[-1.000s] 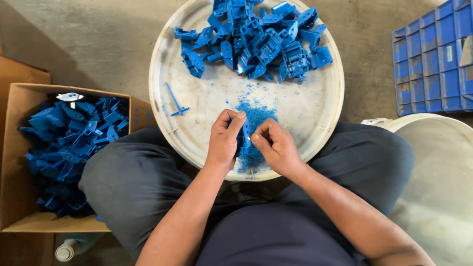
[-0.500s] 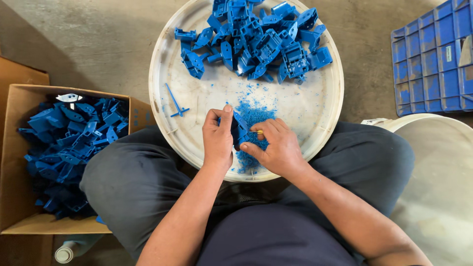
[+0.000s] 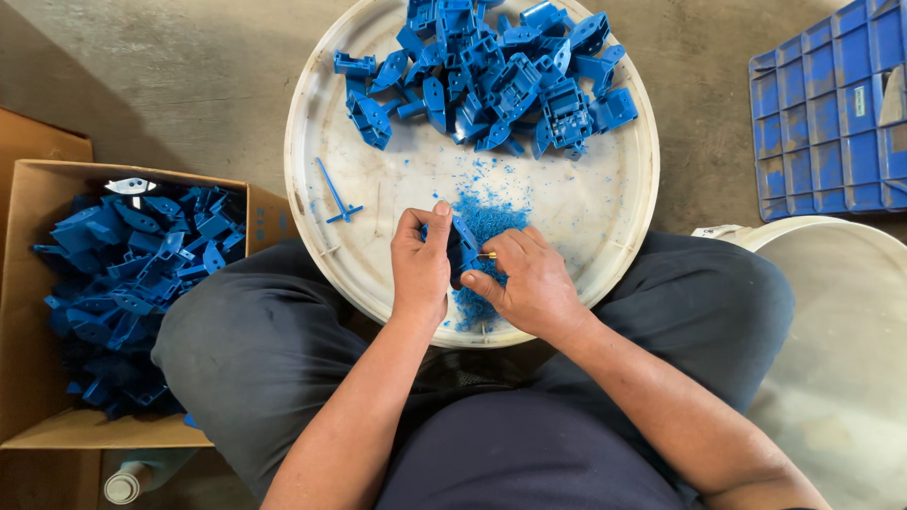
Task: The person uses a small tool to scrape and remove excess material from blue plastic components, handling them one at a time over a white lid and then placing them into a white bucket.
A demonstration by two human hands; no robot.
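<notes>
A: Where is the blue plastic part point(image 3: 463, 247)?
B: Over the round tray's point(image 3: 605, 203) near edge — the left hand point(image 3: 421, 269) pinches it; the right hand point(image 3: 534, 283) pinches a small yellow-tipped tool point(image 3: 486, 256) against it — shavings point(image 3: 487, 222) lie beneath

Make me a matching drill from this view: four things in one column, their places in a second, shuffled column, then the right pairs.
Things:
1. pile of blue plastic parts
2. cardboard box
3. blue crate
4. blue shavings

Places:
A. on the floor at the upper right
B. far side of the round tray
C. beside the person's left knee, filled with blue parts
D. on the tray, just beyond the left hand and right hand

Pairs: 1-B, 2-C, 3-A, 4-D
</notes>
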